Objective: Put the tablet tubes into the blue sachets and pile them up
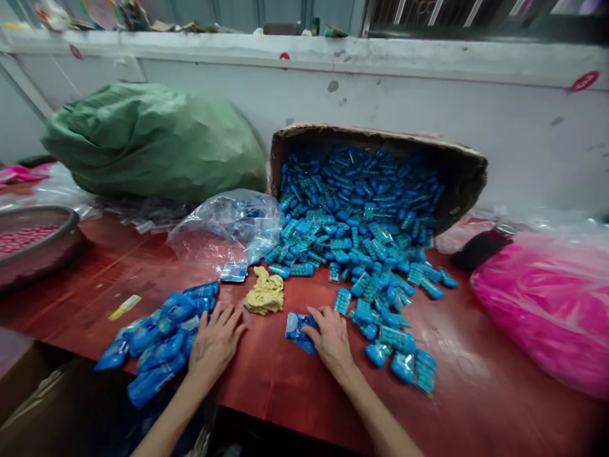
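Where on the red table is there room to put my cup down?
Bare table shows between the left hand and right hand, near the front edge. Another bare patch lies between the metal bowl and the clear bag. Below the tipped box it is crowded with spilled blue pieces.

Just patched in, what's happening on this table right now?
A person works at a red wooden table with bare hands. The right hand rests on a small blue plastic packet; whether it grips it is unclear. The left hand lies flat, fingers spread, against a pile of filled blue packets. Behind, a tipped cardboard box spills small blue plastic pieces across the table. A crumpled yellow cloth and a clear plastic bag lie between.
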`<state>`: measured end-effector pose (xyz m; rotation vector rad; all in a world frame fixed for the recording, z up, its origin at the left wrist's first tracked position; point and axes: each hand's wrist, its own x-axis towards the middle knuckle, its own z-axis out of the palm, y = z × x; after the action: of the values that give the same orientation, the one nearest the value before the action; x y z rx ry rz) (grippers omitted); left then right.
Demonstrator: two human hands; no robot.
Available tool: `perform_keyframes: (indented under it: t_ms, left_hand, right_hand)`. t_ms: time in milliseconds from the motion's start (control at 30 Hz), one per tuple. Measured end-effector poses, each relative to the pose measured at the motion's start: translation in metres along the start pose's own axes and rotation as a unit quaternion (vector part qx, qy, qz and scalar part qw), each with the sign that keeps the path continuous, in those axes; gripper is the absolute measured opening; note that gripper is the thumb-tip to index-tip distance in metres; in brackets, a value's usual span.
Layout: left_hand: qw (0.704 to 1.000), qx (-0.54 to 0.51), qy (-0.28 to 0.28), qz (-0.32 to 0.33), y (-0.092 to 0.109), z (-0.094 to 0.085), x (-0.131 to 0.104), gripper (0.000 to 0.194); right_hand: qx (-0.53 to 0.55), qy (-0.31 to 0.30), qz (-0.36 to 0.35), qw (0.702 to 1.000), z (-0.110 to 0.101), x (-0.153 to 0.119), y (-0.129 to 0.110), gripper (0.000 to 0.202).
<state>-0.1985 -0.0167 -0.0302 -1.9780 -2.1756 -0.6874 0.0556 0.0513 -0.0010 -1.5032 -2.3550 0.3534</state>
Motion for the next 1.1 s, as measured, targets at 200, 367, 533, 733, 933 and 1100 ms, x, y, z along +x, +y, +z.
perform_keyframes:
  t_ms: [200,367,533,733,933,1100]
  left_hand:
    - [0.992,-0.003,0.126,0.009,0.017,-0.004,-0.01,0.034]
    - [0.982,-0.128,0.124,-0.069,0.047,0.003,0.009,0.034]
    - [0.95,-0.254,0.11,-0.147,0.072,0.0,0.004,0.03]
    - [0.86,-0.414,0.024,-0.299,0.108,0.003,-0.026,0.03]
    - [0.714,-0.554,-0.051,-0.425,0.139,0.007,-0.029,0.035]
    - [0.584,-0.646,-0.08,-0.485,0.156,0.0,-0.021,0.041]
  right_hand:
    - [0.005,0.001,-0.055,0.998,0.003,0.037,-0.031,0.046]
    - [-0.005,-0.042,-0.105,0.994,0.024,0.08,-0.065,0.017]
    - [-0.013,-0.037,-0.106,0.994,0.012,0.053,-0.035,0.029]
    - [-0.038,-0.009,-0.05,0.998,0.005,0.0,0.009,0.012]
    - [-0.026,0.047,-0.042,0.998,0.017,-0.002,0.008,0.016]
    - [0.014,0.097,-0.075,0.992,-0.003,-0.019,-0.003,0.013]
